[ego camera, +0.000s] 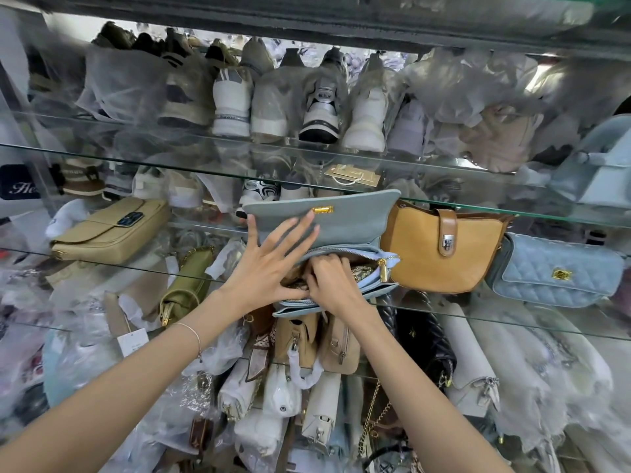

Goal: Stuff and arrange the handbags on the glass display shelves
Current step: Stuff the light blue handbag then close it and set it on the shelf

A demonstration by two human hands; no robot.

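Nearest, two bare forearms reach up from 7 and 5 o'clock. The left hand (269, 264), fingers spread wide, presses flat on the pale blue leather flap handbag (327, 216) at centre, holding its flap up. The right hand (333, 281) is curled, fingers tucked into the bag's unzipped mouth; whether it grips the patterned stuffing (362, 272) there I cannot tell. The bag lies on the glass display shelf (512, 319). At 3 o'clock, just beside it, stands a tan leather saddle bag (440, 250), then a quilted light blue bag (553, 274). At 9 o'clock lies a beige flap bag (109, 233). Farther, at 12 o'clock, a row of wrapped sneakers (321, 107).
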